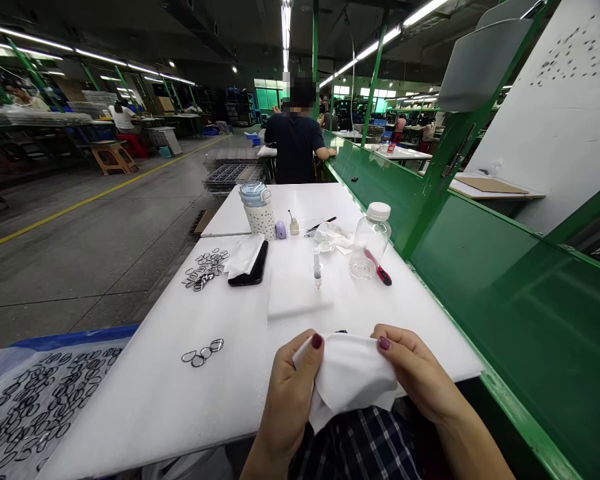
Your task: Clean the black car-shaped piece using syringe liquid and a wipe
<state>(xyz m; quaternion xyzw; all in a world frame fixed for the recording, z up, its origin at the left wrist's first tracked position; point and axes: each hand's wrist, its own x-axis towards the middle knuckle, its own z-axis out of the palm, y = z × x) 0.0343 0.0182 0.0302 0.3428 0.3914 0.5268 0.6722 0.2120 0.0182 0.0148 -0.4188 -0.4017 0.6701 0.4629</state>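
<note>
My left hand (290, 393) and my right hand (417, 373) both pinch a white cloth (350, 380) at the near edge of the white table (180, 400). A small dark part (341, 331) peeks out above the cloth; what it is I cannot tell. Three dark rings (203, 353) lie on the table to the left of my left hand. A white foam pad (297, 297) rests just beyond my hands.
Farther back stand a clear bottle (371, 240), a red-handled cutter (379, 267), a syringe (317, 267), a black phone (250, 267) under a cloth, a ring pile (205, 267) and a cup (258, 210). A blue tray (30, 400) of rings sits left. Green rail (480, 267) right. A person (296, 137) works ahead.
</note>
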